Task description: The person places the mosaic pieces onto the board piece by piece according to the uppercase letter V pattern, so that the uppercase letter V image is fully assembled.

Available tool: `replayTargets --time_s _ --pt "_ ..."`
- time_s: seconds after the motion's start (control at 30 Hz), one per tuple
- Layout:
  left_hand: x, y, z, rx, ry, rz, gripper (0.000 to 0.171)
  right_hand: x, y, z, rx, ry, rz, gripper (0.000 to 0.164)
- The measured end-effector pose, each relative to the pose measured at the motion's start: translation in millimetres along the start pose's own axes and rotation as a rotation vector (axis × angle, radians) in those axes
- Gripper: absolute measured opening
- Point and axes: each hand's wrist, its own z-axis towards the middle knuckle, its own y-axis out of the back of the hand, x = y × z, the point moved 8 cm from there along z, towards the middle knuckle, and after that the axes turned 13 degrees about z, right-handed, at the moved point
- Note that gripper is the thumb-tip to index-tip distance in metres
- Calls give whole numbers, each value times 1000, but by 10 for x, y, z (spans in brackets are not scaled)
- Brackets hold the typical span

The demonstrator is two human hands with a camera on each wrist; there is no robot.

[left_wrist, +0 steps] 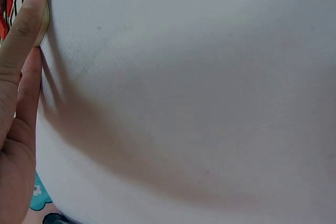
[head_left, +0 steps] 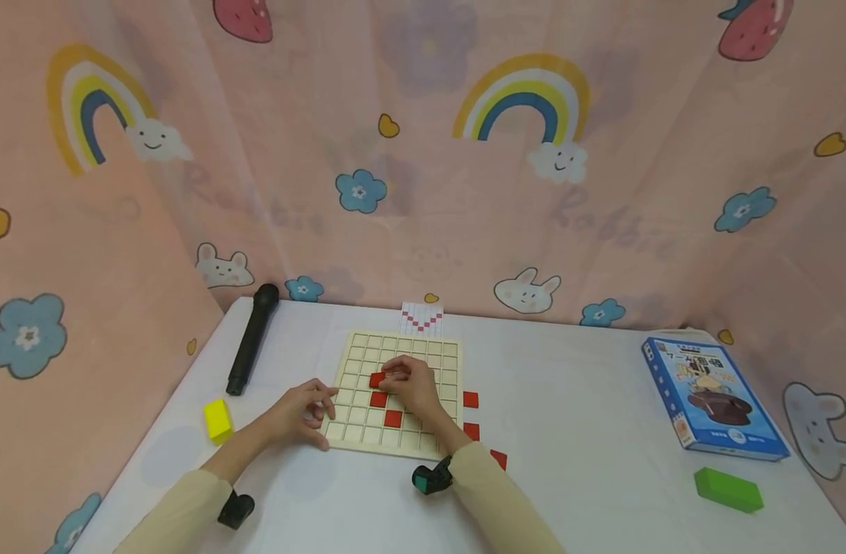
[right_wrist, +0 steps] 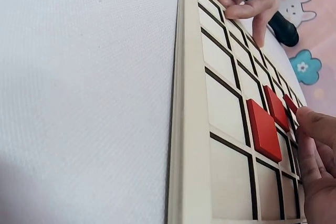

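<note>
A cream grid board (head_left: 356,437) lies on the white table. My right hand (head_left: 412,385) is over its middle, thumb and fingers pinching a red square tile (head_left: 377,380), which stands tilted in the right wrist view. Nearer to me, two more red tiles (head_left: 392,418) lie in squares of the grid, diagonal to each other. My left hand (head_left: 305,412) rests at the board's left side, thumb by the near corner and a finger against the left edge. In the left wrist view its straight digits (left_wrist: 23,30) touch the board's rim.
Three loose red tiles (head_left: 470,399) lie right of the board. A card with a red pattern (head_left: 423,318) sits behind it. A black microphone (head_left: 253,338) and yellow block (head_left: 218,421) are at left; a blue box (head_left: 717,396) and green block (head_left: 729,489) at right.
</note>
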Motion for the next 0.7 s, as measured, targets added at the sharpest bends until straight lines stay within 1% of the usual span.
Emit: replayTargets --time_s 0.17,0.3,0.57,0.7 --pt "11 -28 -12 7 9 -5 35 -27 -54 -7 -9 -14 -22 21" --pt "13 -32 -15 10 12 -7 36 -31 -78 -14 -9 -27 -16 21" --pt "-2 -11 -9 10 6 1 34 15 -121 -3 6 8 -53 23" --pt "4 -2 -3 11 11 -3 34 23 -137 10 11 7 -62 23"
